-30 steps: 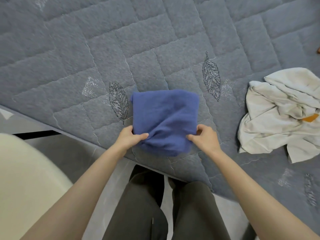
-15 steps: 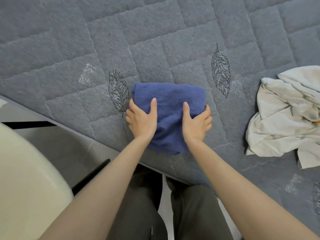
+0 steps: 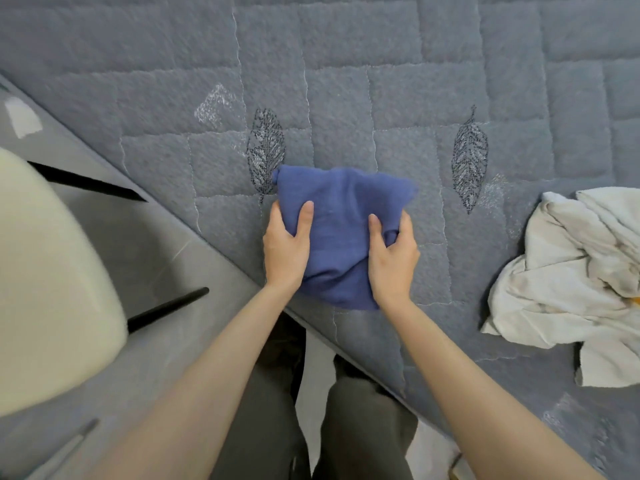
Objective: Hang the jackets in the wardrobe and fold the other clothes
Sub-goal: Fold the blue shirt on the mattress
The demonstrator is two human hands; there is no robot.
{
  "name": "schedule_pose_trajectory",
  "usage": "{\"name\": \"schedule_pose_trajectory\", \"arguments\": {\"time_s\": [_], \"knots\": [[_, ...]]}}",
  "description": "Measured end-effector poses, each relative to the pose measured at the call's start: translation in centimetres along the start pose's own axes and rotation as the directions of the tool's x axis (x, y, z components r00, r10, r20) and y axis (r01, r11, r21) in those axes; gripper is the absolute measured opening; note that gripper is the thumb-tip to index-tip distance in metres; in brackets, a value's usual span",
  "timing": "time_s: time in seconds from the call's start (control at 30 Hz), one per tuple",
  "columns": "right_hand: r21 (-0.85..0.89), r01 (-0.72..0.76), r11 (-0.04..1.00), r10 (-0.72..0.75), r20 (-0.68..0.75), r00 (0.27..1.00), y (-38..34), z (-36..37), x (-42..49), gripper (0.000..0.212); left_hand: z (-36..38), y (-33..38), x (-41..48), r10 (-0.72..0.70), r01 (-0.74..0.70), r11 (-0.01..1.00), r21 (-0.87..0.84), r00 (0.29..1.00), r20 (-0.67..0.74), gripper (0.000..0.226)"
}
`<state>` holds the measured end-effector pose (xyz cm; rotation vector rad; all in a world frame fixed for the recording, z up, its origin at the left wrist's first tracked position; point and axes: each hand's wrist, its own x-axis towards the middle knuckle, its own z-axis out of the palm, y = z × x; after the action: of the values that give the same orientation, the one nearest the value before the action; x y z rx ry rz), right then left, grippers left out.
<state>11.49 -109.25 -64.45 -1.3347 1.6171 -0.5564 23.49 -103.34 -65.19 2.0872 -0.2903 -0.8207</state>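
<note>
Although the folded blue garment (image 3: 343, 209) lies in plain view on the grey quilted bed (image 3: 346, 81), close to its near edge, its underside and inner layers cannot be seen. What kind of clothing it is cannot be told. The left grip (image 3: 285, 244), a bare hand, holds the garment's left edge: the thumb lies on top, while the fingers are hidden beneath the cloth. The right grip (image 3: 393, 258) clasps the right edge, with the thumb on top and the fingers curled round a bunch of fabric; their tips are tucked out of sight. The garment's near corner is partly covered by the right wrist.

Well apart on the right, a crumpled white garment (image 3: 571, 271) rests on the bed, cut off by the frame's edge, with a small orange patch barely visible there. Two stitched leaf motifs (image 3: 265, 150) mark the quilt, and the blue cloth overlaps the tip of the left one. At the left, a blurred cream object (image 3: 52, 289) with black legs (image 3: 166, 308) stands on the floor, only partly in frame. Dark trousers (image 3: 363, 427) show below, between the forearms.
</note>
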Motion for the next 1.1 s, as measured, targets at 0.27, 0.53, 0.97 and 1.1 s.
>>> {"name": "schedule_pose_trajectory", "arguments": {"time_s": [0.27,0.53,0.97,1.1], "knots": [[0.183,0.245,0.952,-0.286,0.257,0.923,-8.4,-5.8,-5.1,0.02,-7.6,6.3,-8.7,0.046,-0.102,0.955,-0.278,0.979,-0.201,0.02],[0.255,0.394,0.883,-0.463,0.607,0.645,-14.2,-8.3,-14.4,0.04,-15.9,7.0,-22.2,-0.054,-0.192,0.902,-0.387,0.84,-0.541,0.033],[0.353,0.462,0.814,-0.432,0.899,0.074,-16.6,-7.2,-37.7,0.037,-28.4,1.1,-44.0,-0.355,-0.196,0.868,-0.456,0.398,-0.846,0.017],[0.414,0.48,0.774,-0.403,0.906,-0.131,-16.5,-7.3,-46.5,0.037,-32.2,-1.1,-51.5,-0.413,-0.233,0.861,-0.452,0.198,-0.889,0.036]]}}
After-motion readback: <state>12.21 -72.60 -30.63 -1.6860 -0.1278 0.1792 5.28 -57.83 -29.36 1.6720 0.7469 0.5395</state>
